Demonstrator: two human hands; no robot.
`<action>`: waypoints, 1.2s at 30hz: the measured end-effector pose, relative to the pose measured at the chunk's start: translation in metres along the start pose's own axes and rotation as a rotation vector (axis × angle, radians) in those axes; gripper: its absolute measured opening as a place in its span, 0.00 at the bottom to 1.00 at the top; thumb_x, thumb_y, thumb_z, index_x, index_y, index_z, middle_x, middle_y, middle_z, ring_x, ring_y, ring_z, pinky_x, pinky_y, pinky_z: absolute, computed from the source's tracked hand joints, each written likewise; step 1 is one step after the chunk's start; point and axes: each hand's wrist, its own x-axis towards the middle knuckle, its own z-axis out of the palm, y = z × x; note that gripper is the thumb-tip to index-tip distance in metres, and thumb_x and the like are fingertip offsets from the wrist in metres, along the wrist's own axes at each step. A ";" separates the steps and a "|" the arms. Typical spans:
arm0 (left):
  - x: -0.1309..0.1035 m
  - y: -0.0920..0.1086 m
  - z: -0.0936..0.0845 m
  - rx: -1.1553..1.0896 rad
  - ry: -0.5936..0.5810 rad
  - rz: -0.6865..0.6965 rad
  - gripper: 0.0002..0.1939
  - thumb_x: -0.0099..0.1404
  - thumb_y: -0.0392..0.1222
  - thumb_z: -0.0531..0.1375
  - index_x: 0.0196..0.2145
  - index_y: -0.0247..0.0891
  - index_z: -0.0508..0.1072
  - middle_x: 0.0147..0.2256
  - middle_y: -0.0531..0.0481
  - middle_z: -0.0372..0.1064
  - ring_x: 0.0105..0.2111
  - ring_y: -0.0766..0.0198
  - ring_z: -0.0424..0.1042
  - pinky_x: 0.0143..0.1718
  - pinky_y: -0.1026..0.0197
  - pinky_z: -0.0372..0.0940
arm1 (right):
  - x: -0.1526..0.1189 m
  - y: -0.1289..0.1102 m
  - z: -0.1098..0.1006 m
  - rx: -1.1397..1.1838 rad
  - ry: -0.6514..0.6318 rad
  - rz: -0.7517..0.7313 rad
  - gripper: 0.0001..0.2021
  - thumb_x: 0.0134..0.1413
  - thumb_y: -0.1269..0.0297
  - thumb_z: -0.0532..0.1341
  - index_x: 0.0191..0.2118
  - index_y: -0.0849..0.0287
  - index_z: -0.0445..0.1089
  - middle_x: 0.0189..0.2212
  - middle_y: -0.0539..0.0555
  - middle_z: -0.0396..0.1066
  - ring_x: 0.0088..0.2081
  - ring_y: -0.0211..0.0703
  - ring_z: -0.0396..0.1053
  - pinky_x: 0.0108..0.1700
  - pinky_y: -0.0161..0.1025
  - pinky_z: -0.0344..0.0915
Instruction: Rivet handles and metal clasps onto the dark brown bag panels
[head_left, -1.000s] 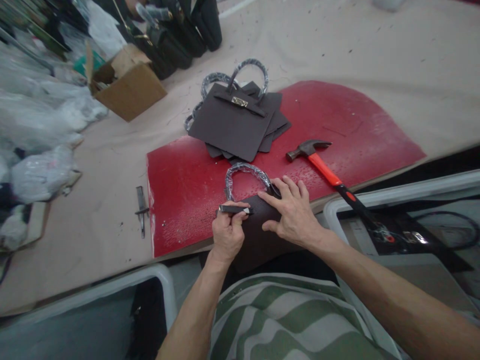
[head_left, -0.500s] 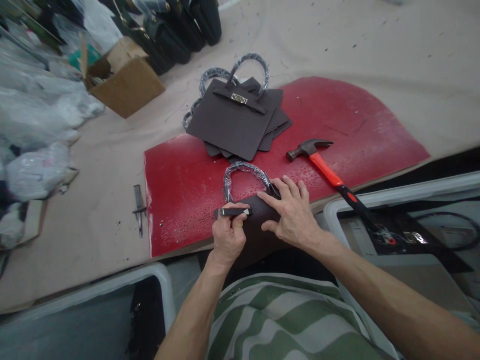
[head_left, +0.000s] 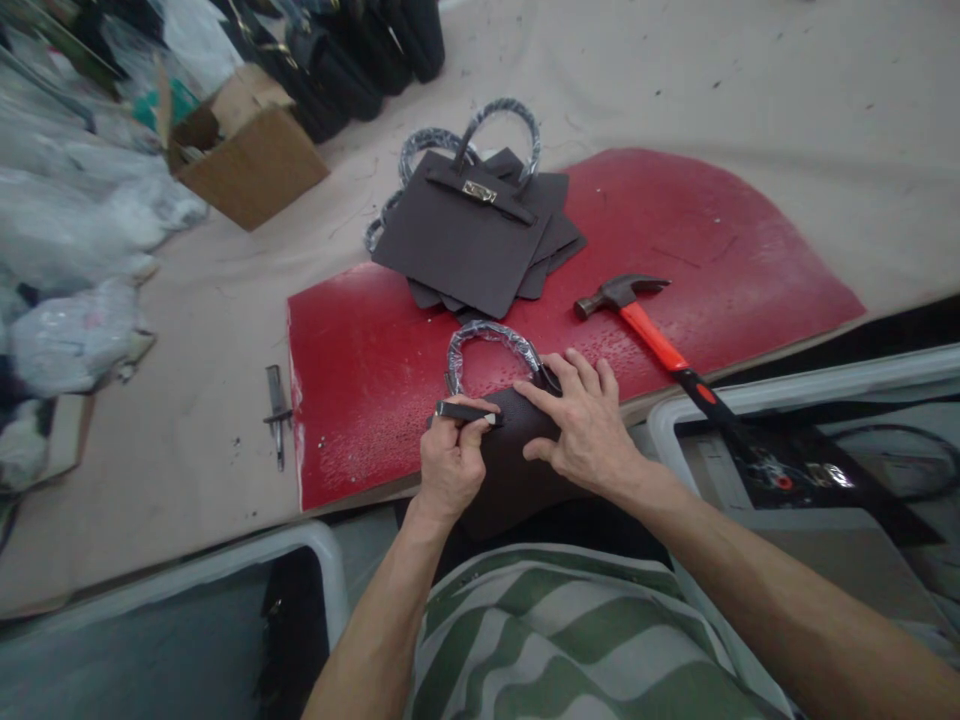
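Observation:
A dark brown leather panel (head_left: 510, 475) overhangs the front edge of a red mat (head_left: 360, 400). Its loop handle (head_left: 491, 330), wrapped in clear plastic, lies on the mat. My left hand (head_left: 452, 460) is closed around the dark strap (head_left: 465, 411), pinched near its pale-tipped end at the panel's top edge. Spread over the panel's right part, my right hand (head_left: 585, 420) has its fingers apart and rests beside the handle's right base. Behind them is a stack of similar brown panels (head_left: 465, 235) with wrapped handles and a metal clasp on top.
A claw hammer (head_left: 652, 335) with an orange and black handle lies right of my hands. A metal tool (head_left: 277, 415) lies left of the mat. Further off are a cardboard box (head_left: 255, 165), plastic bags (head_left: 71, 335) and black bags (head_left: 352, 70). White-rimmed bins (head_left: 330, 570) flank my body.
My left hand has shifted slightly left and up, and the strap in it is tilted differently. More of the panel's lower part shows. My right hand stays spread on the panel.

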 end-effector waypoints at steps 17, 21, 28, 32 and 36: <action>-0.001 0.002 0.012 0.182 0.099 0.249 0.06 0.72 0.35 0.54 0.44 0.37 0.70 0.38 0.47 0.76 0.38 0.63 0.78 0.42 0.63 0.73 | 0.000 -0.002 0.000 -0.007 0.013 -0.007 0.38 0.44 0.51 0.74 0.63 0.49 0.67 0.67 0.62 0.54 0.68 0.68 0.47 0.67 0.67 0.42; 0.000 0.000 0.015 0.207 0.115 0.279 0.06 0.73 0.35 0.53 0.43 0.37 0.69 0.38 0.46 0.76 0.38 0.63 0.78 0.41 0.62 0.73 | -0.001 -0.001 -0.002 -0.002 0.024 -0.017 0.38 0.44 0.51 0.74 0.63 0.48 0.67 0.67 0.62 0.54 0.68 0.68 0.47 0.67 0.67 0.44; 0.002 -0.002 0.015 0.178 0.098 0.279 0.06 0.71 0.34 0.53 0.43 0.38 0.70 0.37 0.47 0.76 0.37 0.64 0.77 0.41 0.63 0.72 | -0.001 0.002 -0.005 0.035 -0.034 -0.043 0.39 0.46 0.53 0.73 0.65 0.50 0.65 0.68 0.64 0.52 0.69 0.73 0.44 0.65 0.72 0.43; 0.003 -0.003 0.016 0.173 0.093 0.273 0.06 0.70 0.34 0.54 0.42 0.38 0.70 0.36 0.47 0.76 0.36 0.63 0.78 0.40 0.63 0.72 | 0.002 0.012 -0.014 0.124 0.083 -0.055 0.29 0.54 0.60 0.67 0.62 0.55 0.68 0.64 0.63 0.59 0.64 0.63 0.55 0.64 0.63 0.52; 0.003 -0.002 0.017 0.154 0.082 0.246 0.06 0.70 0.35 0.54 0.42 0.39 0.70 0.36 0.48 0.77 0.34 0.63 0.78 0.39 0.64 0.71 | 0.001 0.038 -0.038 0.018 0.291 0.081 0.21 0.59 0.63 0.60 0.57 0.63 0.70 0.57 0.66 0.65 0.57 0.59 0.62 0.59 0.55 0.61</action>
